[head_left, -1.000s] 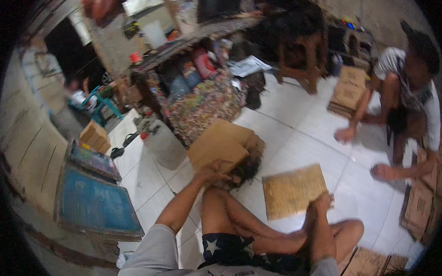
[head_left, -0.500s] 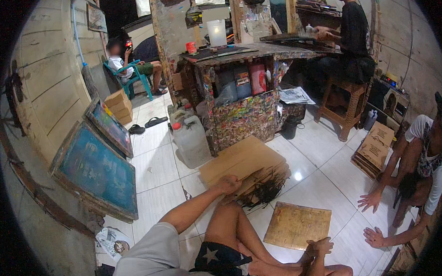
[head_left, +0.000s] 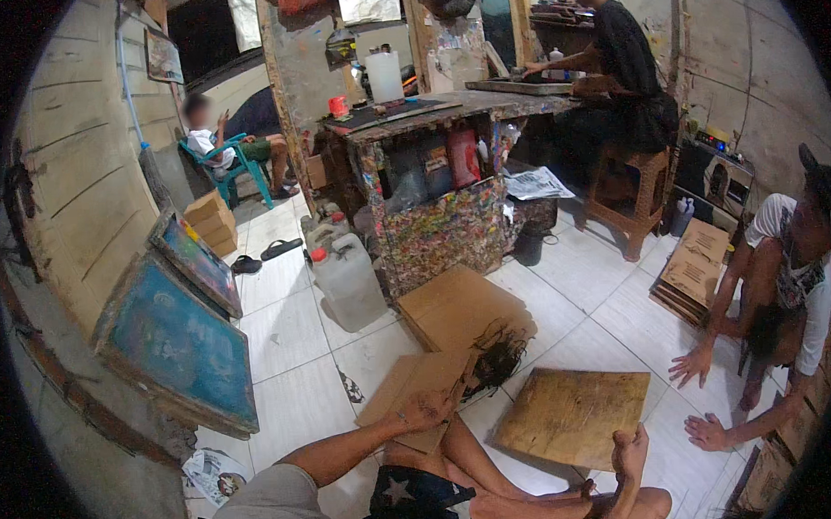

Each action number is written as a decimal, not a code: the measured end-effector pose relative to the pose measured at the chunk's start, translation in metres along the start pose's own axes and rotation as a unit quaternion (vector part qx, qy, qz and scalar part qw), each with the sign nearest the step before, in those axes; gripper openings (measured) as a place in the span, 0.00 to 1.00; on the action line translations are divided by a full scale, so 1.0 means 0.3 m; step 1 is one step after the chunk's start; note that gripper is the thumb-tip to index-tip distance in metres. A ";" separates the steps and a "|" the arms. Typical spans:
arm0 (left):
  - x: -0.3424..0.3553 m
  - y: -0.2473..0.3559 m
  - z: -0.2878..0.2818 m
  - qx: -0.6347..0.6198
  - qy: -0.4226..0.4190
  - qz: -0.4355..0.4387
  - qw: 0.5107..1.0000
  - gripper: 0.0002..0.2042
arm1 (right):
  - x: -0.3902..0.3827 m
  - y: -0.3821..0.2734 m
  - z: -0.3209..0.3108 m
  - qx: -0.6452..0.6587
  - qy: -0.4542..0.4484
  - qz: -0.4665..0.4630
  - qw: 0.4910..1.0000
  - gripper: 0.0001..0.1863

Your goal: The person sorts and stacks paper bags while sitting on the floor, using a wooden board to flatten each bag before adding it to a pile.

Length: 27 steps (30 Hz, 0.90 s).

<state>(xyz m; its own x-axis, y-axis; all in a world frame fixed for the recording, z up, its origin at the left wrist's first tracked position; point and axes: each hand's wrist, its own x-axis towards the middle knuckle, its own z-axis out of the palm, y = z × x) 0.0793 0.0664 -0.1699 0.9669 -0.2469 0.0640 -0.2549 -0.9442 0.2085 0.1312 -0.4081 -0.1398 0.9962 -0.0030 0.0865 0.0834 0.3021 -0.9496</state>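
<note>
My left hand [head_left: 428, 411] is closed on a folded piece of brown cardboard [head_left: 397, 385], held over my left shin. Just beyond it lies a pile of flat cardboard [head_left: 454, 304] with a dark, ragged stain [head_left: 499, 353] at its near right side. My right hand [head_left: 630, 453] grips the near right corner of a yellowish-brown board [head_left: 575, 414], thumb upward. The board's right side looks raised from the tiles; whether its left edge still touches them I cannot tell.
At right, a crouching person's hands [head_left: 691, 364] rest on the floor near stacked cardboard [head_left: 693, 266]. A paint-covered workbench [head_left: 438, 236] stands ahead, beside a plastic jerrycan [head_left: 350, 285]. Blue framed screens [head_left: 181, 345] lean at left. Another person [head_left: 623, 51] sits on a brown stool [head_left: 619, 193].
My left hand has drawn a cardboard piece off the pile toward me. My right hand has taken hold of the board and tilted it up. The view has shifted slightly.
</note>
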 end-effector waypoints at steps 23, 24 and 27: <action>-0.023 0.255 -0.051 -0.160 -0.017 -0.063 0.985 0.15 | -0.213 -0.316 0.014 -0.048 -0.085 0.145 0.985 0.18; -0.031 0.263 -0.054 -0.139 -0.006 -0.052 0.989 0.15 | -0.205 -0.301 0.024 -0.036 -0.067 0.150 0.986 0.18; -0.035 0.310 -0.075 -0.150 0.015 -0.046 0.987 0.12 | -0.182 -0.263 0.065 0.003 -0.032 0.141 0.989 0.17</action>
<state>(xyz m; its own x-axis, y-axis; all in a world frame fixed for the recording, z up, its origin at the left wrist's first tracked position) 0.0452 -0.0140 -0.1293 0.9867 -0.1515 0.0588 -0.1606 -0.8541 0.4947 0.0698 -0.4133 -0.0639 0.9761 0.1431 -0.1633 -0.1989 0.2872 -0.9370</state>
